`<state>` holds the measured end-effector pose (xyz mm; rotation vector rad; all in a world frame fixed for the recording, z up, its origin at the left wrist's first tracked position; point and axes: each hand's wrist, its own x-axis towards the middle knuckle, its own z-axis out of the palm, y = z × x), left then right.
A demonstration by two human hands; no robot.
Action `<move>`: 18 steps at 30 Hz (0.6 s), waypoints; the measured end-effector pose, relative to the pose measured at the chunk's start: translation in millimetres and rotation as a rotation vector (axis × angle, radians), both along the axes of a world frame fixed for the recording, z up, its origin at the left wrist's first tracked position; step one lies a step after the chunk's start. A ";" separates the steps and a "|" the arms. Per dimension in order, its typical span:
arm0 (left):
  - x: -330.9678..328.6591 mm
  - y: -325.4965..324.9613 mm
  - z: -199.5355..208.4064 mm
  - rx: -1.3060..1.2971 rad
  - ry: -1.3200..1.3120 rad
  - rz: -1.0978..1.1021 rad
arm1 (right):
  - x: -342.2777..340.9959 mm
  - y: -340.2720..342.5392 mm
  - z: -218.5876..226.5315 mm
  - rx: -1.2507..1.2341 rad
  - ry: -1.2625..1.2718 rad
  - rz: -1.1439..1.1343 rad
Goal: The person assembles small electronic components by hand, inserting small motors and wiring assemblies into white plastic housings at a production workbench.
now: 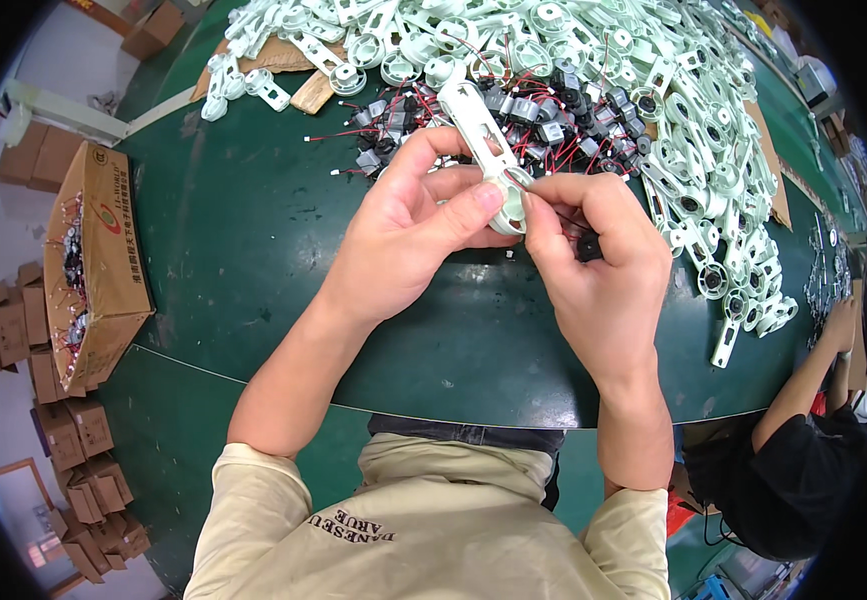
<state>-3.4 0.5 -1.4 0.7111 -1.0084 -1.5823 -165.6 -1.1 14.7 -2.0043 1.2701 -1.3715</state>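
Observation:
My left hand [403, 225] is closed around a pale green plastic housing [473, 118], a long slotted handle with a round ring at its lower end. Its thumb presses on the ring, and the handle points up and away from me. At the right side of that ring, the thumb and fingers of my right hand [603, 235] are pinched together. A thin dark strand shows near those fingertips, but the grip hides what it belongs to. Below the curled fingers a round black part [587, 246] is partly visible; whether it is held or lies on the table, I cannot tell.
Grey-and-black small motors [553, 130] with red wires lie heaped behind my hands. Pale green housings [698, 150] pile up at the back and right. A cardboard box [113, 250] of wired parts stands left. Another person [803, 440] works at the right on the green table [253, 270].

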 end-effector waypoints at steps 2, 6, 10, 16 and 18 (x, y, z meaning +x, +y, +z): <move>-0.7 1.4 1.1 0.018 -0.002 -0.020 | 0.5 -0.4 -1.4 -0.005 -0.019 0.000; -2.3 3.1 3.2 0.014 0.018 -0.049 | -0.1 0.2 -0.8 -0.002 -0.036 0.001; -5.6 3.7 2.3 0.039 0.028 -0.070 | -0.5 -0.2 -2.5 0.017 -0.028 0.007; 3.0 1.3 4.0 -0.028 -0.026 0.010 | -5.0 -4.5 -3.0 0.224 -0.273 0.180; 7.1 -0.6 10.0 -0.056 -0.027 0.109 | -11.2 -3.9 -3.3 0.279 -0.247 0.235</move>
